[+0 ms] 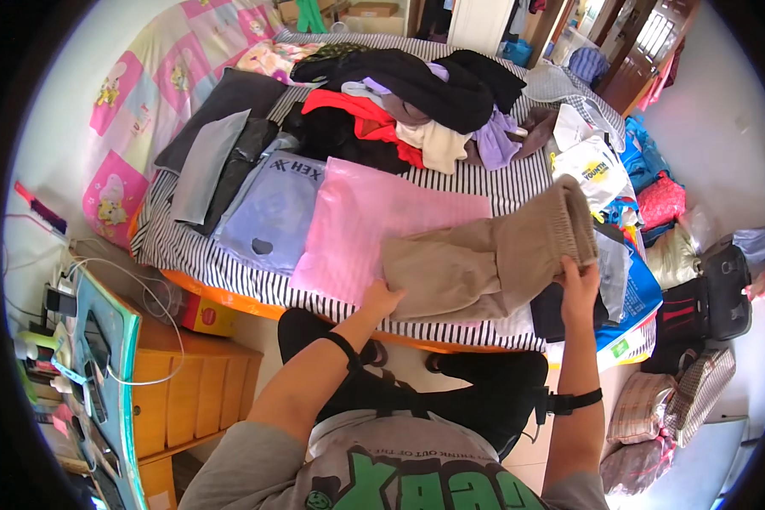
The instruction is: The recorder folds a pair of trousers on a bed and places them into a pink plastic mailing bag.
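Observation:
A folded khaki garment point(459, 268) with a ribbed elastic band, probably trousers, lies partly over a pink plastic bag point(350, 229) on the bed. My left hand point(382, 299) pinches its lower left corner, next to the pink bag. At the other end, my right hand point(579, 290) grips the ribbed band, which is lifted off the bed. The bag's right part is hidden under the cloth. Beside it on the left is a clear bag with a folded blue garment point(271, 210). A dark folded cloth point(551, 312) lies by my right wrist.
A heap of loose clothes point(414, 95) covers the far middle of the striped bed point(523, 185). Grey and black packed bags point(210, 169) lie at left. Plastic bags point(590, 169) crowd the right side. A wooden desk point(191, 382) stands at lower left, with a white cable point(178, 344) hanging over its edge.

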{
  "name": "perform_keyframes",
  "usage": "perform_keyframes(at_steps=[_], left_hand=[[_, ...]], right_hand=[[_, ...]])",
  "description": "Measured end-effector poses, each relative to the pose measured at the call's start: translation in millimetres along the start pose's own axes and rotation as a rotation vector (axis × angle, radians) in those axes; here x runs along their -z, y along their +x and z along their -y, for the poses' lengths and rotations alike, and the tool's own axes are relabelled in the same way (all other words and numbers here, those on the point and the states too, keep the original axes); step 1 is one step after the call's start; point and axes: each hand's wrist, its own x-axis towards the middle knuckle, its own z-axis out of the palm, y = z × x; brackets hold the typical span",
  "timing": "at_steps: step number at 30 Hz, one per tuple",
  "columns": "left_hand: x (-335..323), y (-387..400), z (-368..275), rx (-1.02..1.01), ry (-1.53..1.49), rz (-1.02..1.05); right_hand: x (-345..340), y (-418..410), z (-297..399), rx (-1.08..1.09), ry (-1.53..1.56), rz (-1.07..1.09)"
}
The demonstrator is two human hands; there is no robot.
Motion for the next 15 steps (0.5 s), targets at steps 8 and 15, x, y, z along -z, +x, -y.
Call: perform_keyframes(at_steps=[8,15], left_hand=[[69,2,-57,-0.321,-0.280,-0.206],[206,3,-44,-0.272,-0.328,-0.132]], right_hand=[[68,12,9,-0.081,0.306,-0.083],[54,-2,-27,-0.247,0.493,-0.053]])
